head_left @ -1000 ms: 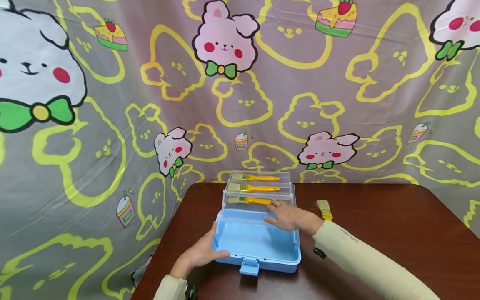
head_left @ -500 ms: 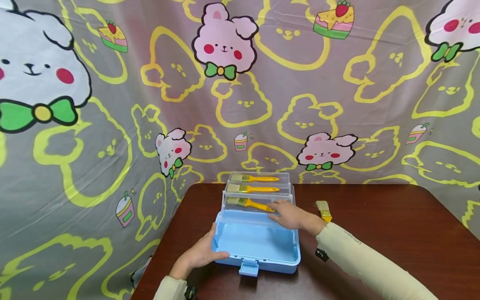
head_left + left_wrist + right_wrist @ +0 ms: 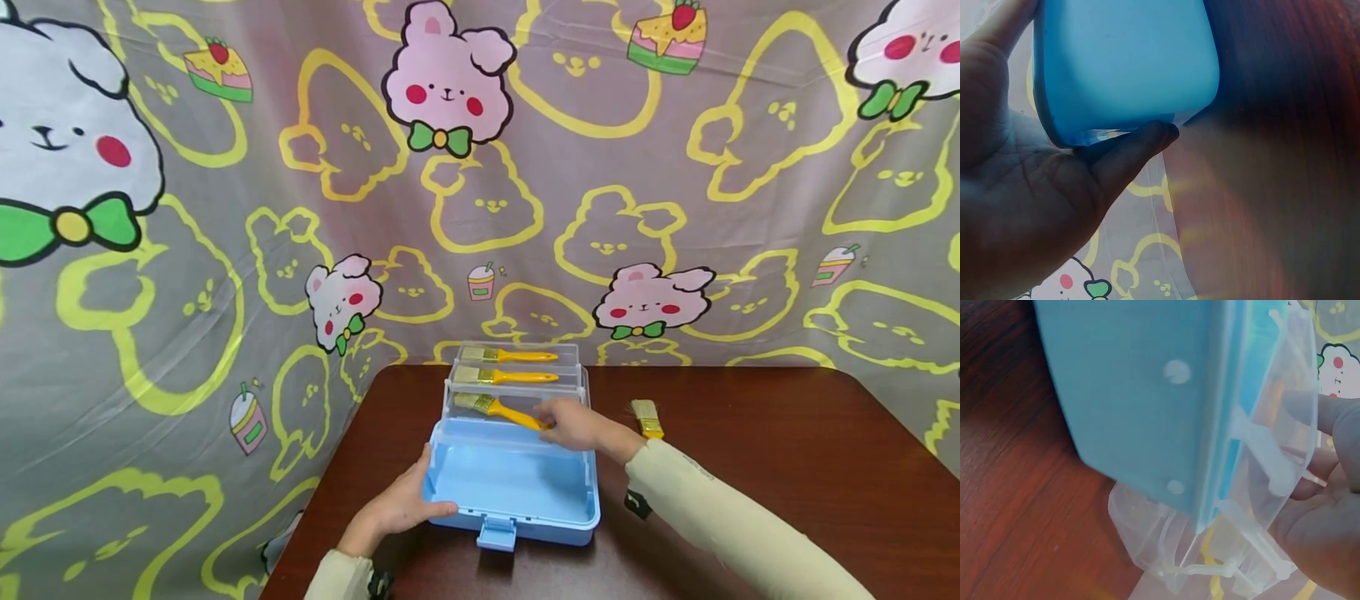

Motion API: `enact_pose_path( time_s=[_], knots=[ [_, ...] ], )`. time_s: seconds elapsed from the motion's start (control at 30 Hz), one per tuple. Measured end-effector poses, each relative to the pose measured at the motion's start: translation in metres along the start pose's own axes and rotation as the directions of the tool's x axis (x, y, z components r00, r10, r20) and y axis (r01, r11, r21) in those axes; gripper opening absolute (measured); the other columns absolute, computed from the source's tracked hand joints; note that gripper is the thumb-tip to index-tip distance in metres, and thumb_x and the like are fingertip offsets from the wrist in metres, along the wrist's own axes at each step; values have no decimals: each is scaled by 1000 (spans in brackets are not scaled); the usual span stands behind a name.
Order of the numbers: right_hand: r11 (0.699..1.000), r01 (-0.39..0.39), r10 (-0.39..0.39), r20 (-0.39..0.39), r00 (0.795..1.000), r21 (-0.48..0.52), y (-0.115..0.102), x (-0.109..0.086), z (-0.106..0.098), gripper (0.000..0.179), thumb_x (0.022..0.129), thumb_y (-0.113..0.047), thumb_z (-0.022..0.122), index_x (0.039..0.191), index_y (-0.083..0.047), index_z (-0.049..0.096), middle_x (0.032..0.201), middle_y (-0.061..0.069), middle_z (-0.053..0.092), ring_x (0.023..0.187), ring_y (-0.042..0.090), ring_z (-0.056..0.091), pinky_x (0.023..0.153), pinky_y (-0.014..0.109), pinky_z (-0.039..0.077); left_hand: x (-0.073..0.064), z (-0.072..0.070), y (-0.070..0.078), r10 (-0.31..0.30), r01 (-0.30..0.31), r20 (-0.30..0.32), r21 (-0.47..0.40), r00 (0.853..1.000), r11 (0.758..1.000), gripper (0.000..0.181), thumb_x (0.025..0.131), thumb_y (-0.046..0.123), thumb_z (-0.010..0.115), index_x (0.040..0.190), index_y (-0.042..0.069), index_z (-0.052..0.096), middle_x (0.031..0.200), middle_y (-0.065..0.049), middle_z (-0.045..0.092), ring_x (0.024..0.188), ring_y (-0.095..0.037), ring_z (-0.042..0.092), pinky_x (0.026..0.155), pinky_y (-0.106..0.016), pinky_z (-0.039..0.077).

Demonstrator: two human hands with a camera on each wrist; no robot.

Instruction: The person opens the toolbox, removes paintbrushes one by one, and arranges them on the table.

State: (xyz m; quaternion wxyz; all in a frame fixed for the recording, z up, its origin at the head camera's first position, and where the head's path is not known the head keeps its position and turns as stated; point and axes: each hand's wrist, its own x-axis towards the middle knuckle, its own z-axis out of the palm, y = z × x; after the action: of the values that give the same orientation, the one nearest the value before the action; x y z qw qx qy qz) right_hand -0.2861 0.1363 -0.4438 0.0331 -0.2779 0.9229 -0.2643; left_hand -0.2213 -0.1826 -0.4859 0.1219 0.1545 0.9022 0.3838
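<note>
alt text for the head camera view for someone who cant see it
A person's right hand has a yellow-handled brush in its grip at the lowest clear tray of an open blue box; the left hand holds the box's left side. Two brushes lie in trays above, another on the brown table.

I see two paintbrushes (image 3: 528, 377) in trays (image 3: 517, 390) beyond the right hand (image 3: 576, 425), a third paintbrush (image 3: 510, 412) left, a fourth paintbrush (image 3: 648, 418) right.
</note>
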Motion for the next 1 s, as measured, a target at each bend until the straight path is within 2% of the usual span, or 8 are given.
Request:
enact_pose_path(
  time_s=[0.2, 0.3, 0.33, 0.43, 0.53, 0.57, 0.8, 1.0],
  knots=[
    [997, -81, 81, -10, 997, 10, -7, 6, -3, 34, 83, -11, 73, 113, 4, 65, 98, 10, 67, 87, 19, 62, 77, 37, 52, -1, -1, 1, -11, 11, -1, 6, 1000, 1000, 116, 76, 41, 78, 149, -3, -1, 151, -27, 18, 129, -40, 34, 102, -59, 28],
    [996, -90, 90, 9, 996, 22, -10, 8, -3, 19, 83, -11, 72, 85, 6, 63, 72, 4, 56, 64, 15, 49, 63, 31, 46, -1, -1, 0, -13, 13, 7, 5, 1000, 1000, 116, 77, 42, 77, 149, -3, -2, 151, -26, 17, 129, -40, 34, 102, -59, 28],
    [995, -92, 92, 0, 996, 26, -11, 9, -2, 19, 82, -10, 73, 83, 6, 63, 71, 3, 56, 64, 14, 48, 62, 31, 46, -1, -1, 0, -10, 10, 7, 2, 1000, 1000, 116, 77, 42, 77, 149, -2, -2, 151, -26, 17, 129, -40, 34, 102, -60, 28],
    [992, -118, 119, -12, 993, 44, -13, 10, 0, 19, 81, -10, 74, 84, 6, 64, 74, 3, 58, 68, 16, 52, 64, 32, 47, -1, -1, -1, -3, 3, 4, 1, 1000, 1000, 116, 77, 41, 77, 149, -3, -2, 151, -26, 17, 129, -41, 33, 102, -60, 27],
    [985, -158, 162, -58, 985, 65, -14, 10, 2, 32, 77, -10, 77, 106, 2, 70, 100, 9, 68, 93, 23, 63, 78, 39, 52, -1, -1, 0, 2, -2, 0, 6, 1000, 1000, 116, 76, 41, 77, 149, -3, -2, 151, -27, 18, 128, -41, 34, 101, -60, 27],
    [983, -169, 174, -62, 983, 75, -14, 10, 3, 33, 77, -10, 78, 107, 2, 69, 100, 10, 68, 93, 24, 63, 78, 38, 52, -1, -1, 0, 2, -2, -1, 8, 1000, 1000, 116, 77, 41, 77, 149, -4, -1, 151, -27, 18, 128, -41, 34, 101, -60, 27],
    [974, -213, 221, -106, 970, 79, -17, 12, 6, 28, 70, -11, 83, 94, 0, 73, 85, 4, 67, 76, 17, 59, 68, 34, 52, -1, -1, 2, 6, -6, 1, 13, 1000, 1000, 116, 77, 41, 77, 149, -5, -1, 151, -28, 17, 129, -41, 32, 102, -60, 26],
    [951, -295, 302, -76, 950, 87, -22, 16, 5, 20, 70, -12, 84, 86, -5, 73, 79, 2, 64, 70, 16, 56, 65, 33, 50, -2, -1, 5, -22, 22, -7, 23, 1000, 1000, 116, 76, 39, 79, 148, -7, 0, 150, -29, 18, 130, -41, 31, 103, -58, 26]
  ],
)
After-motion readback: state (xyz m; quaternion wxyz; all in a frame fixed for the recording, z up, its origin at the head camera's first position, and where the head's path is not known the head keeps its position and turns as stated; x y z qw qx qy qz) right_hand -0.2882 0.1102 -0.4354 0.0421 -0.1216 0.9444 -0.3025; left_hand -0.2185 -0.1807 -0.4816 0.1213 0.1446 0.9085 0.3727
